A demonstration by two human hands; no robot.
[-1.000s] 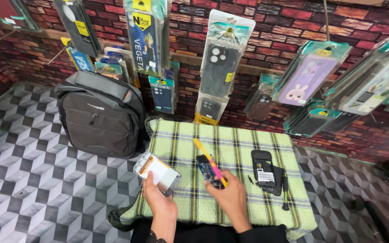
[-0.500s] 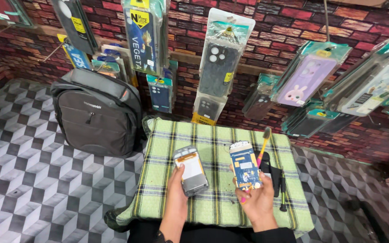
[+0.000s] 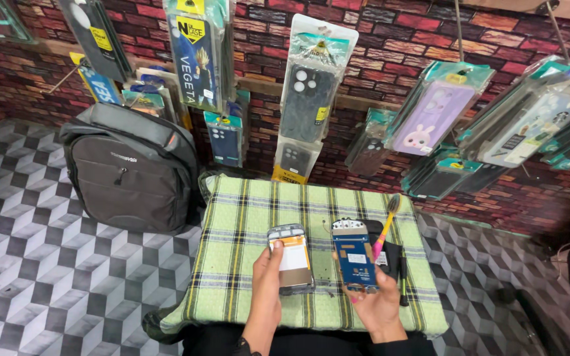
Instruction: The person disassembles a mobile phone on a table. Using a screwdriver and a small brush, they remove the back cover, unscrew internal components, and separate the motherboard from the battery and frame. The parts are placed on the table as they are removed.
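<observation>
Since the earlier frame both hands have drawn slightly closer over the green plaid-clothed table (image 3: 245, 217). The left hand (image 3: 268, 280) grips an opened grey phone body with an orange-white battery (image 3: 291, 258); the right hand (image 3: 374, 300) grasps a blue circuit board (image 3: 353, 256) and pink-yellow screwdriver (image 3: 385, 225). Beyond the right hand lies a black phone (image 3: 388, 254).

Brick wall (image 3: 377, 26), cube-patterned floor (image 3: 41, 264)
</observation>
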